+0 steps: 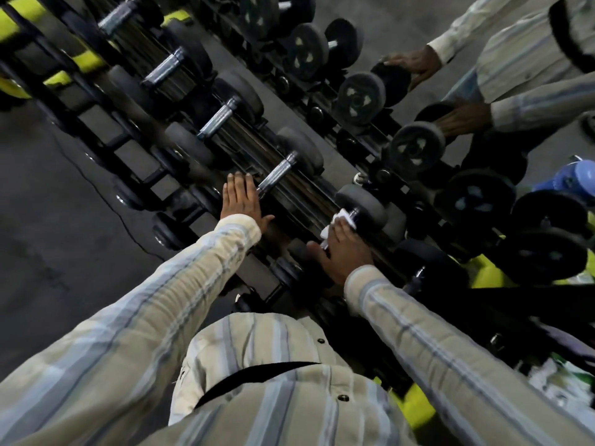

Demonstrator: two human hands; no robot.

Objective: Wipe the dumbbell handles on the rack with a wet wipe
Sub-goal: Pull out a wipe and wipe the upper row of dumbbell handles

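Right hand (341, 249) gripping a white wet wipe (338, 222) around a dumbbell handle (346, 220), mostly hiding that handle beneath the fingers. Left hand (240, 201) lying flat with straight fingers, pressing on a dumbbell head largely concealed underneath, bare knurled handle (277, 175) just beyond its fingertips on the rack (299, 188).

A: Item one, left hand (240, 201)?
B: Flat, fingers straight, resting on a dumbbell head at the rack (135, 162).
A: Right hand (341, 249)?
B: Curled round a dumbbell handle, white wet wipe (341, 220) under the fingers, next to a grey head (362, 206).
A: Other stock?
B: Row of dumbbells with knurled chrome handles (277, 173); mirror (418, 33) behind showing striped sleeves; yellow-green frame parts (85, 61).
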